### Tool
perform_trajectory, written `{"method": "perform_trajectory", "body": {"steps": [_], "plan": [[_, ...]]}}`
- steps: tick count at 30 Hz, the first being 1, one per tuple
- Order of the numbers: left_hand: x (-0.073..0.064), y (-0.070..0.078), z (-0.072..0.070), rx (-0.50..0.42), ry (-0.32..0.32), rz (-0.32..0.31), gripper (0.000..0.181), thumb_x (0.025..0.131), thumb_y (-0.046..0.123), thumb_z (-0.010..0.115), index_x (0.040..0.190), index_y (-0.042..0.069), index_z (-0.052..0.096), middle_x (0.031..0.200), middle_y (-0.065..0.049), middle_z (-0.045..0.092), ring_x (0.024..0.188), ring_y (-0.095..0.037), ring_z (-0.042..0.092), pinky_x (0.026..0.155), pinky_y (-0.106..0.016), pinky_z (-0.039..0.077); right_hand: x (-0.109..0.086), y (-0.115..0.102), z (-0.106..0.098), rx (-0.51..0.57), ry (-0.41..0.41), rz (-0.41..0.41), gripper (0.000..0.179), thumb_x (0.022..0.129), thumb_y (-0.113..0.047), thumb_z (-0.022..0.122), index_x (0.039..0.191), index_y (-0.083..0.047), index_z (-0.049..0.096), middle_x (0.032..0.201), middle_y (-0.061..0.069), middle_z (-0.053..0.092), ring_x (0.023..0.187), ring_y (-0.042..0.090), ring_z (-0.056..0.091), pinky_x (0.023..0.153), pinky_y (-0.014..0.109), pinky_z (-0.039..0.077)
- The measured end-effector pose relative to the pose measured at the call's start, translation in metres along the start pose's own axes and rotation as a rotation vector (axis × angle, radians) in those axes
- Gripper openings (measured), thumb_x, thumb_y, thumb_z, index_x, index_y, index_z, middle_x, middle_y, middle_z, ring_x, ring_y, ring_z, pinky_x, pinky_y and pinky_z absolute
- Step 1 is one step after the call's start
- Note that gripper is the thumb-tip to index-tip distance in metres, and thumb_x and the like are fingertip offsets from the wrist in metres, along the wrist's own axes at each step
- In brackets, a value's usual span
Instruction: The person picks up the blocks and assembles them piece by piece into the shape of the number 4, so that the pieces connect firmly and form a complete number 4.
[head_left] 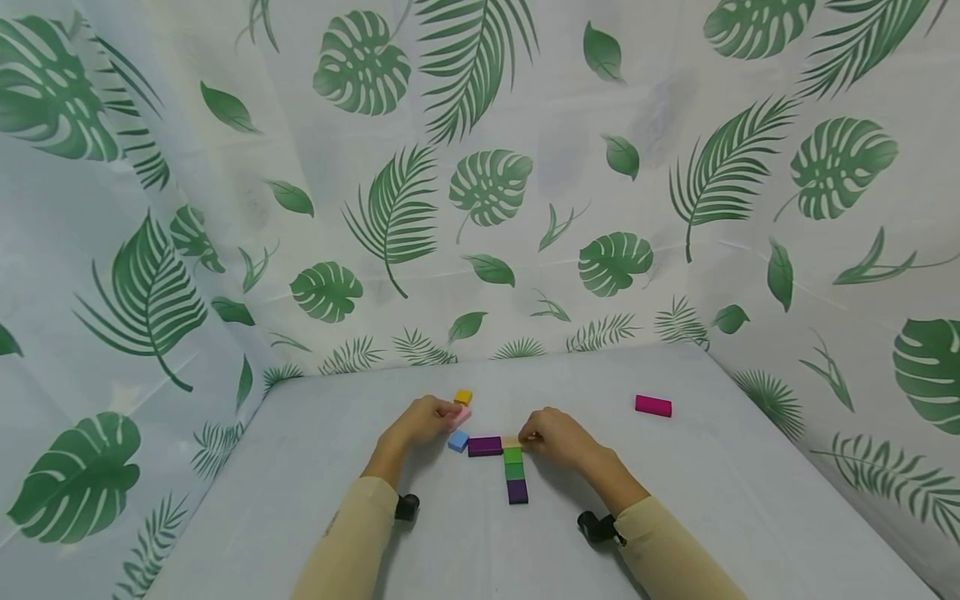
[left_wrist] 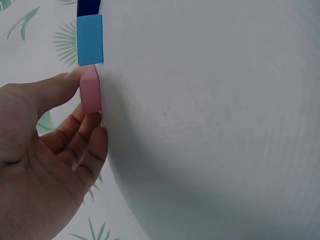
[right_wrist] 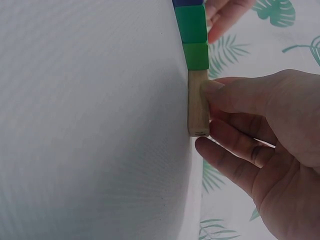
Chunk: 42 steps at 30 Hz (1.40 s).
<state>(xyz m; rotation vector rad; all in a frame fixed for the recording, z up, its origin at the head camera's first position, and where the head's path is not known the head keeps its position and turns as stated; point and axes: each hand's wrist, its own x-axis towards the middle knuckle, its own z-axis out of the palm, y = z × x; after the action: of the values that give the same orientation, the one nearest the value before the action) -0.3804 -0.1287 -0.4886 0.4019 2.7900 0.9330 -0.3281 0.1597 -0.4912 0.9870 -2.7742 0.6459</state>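
Observation:
My left hand [head_left: 426,419] pinches a pink block [left_wrist: 90,90] between thumb and fingers. In the head view a yellow block [head_left: 464,397] lies just beyond the pink one, and a light blue block [head_left: 458,441] lies nearer to me. With thumb and fingers, my right hand [head_left: 561,437] grips a plain wooden block [right_wrist: 198,102] low at the table. That wooden block meets the right end of a purple block [head_left: 484,447]. Below it runs a column: a light green block [head_left: 513,455], a darker green block [head_left: 515,472] and a dark violet block [head_left: 517,492].
A magenta block [head_left: 653,406] lies apart on the right of the white-covered table [head_left: 720,517]. Leaf-patterned white cloth [head_left: 525,250] hangs behind the table and along both sides. Each wrist wears a small black camera, such as the right one [head_left: 596,527].

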Motion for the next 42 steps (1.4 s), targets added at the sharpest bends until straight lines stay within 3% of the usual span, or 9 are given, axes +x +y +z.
{"method": "perform_trajectory", "body": {"steps": [13, 32, 42], "plan": [[0.0010, 0.0031, 0.0070, -0.035, 0.004, -0.035, 0.031, 0.105, 0.015, 0.062, 0.134, 0.015, 0.072, 0.122, -0.009, 0.072, 0.098, -0.022, 0.059, 0.093, -0.040, 0.056, -0.0014, -0.0034, -0.0001, -0.003, -0.002, 0.002, 0.013, 0.092, 0.003, 0.073, 0.098, -0.004, 0.082, 0.097, 0.007, 0.079, 0.096, 0.026, 0.072, 0.089, 0.045, 0.057], [0.0053, 0.0043, 0.0087, -0.005, -0.009, -0.005, 0.034, 0.102, 0.020, 0.068, 0.135, 0.014, 0.071, 0.122, -0.008, 0.072, 0.092, -0.019, 0.058, 0.082, -0.033, 0.051, -0.0004, 0.0020, 0.0014, -0.015, 0.005, -0.006, 0.013, 0.091, 0.002, 0.074, 0.097, -0.005, 0.083, 0.097, 0.006, 0.079, 0.095, 0.025, 0.072, 0.089, 0.045, 0.058], [0.0052, 0.0086, 0.0094, -0.003, -0.002, 0.010, 0.034, 0.101, 0.016, 0.068, 0.134, 0.011, 0.071, 0.113, -0.008, 0.072, 0.087, -0.018, 0.056, 0.075, -0.029, 0.047, 0.0003, 0.0014, 0.0001, -0.003, 0.001, -0.002, 0.013, 0.091, 0.003, 0.074, 0.098, -0.004, 0.083, 0.097, 0.007, 0.079, 0.096, 0.026, 0.073, 0.088, 0.045, 0.058]]}}
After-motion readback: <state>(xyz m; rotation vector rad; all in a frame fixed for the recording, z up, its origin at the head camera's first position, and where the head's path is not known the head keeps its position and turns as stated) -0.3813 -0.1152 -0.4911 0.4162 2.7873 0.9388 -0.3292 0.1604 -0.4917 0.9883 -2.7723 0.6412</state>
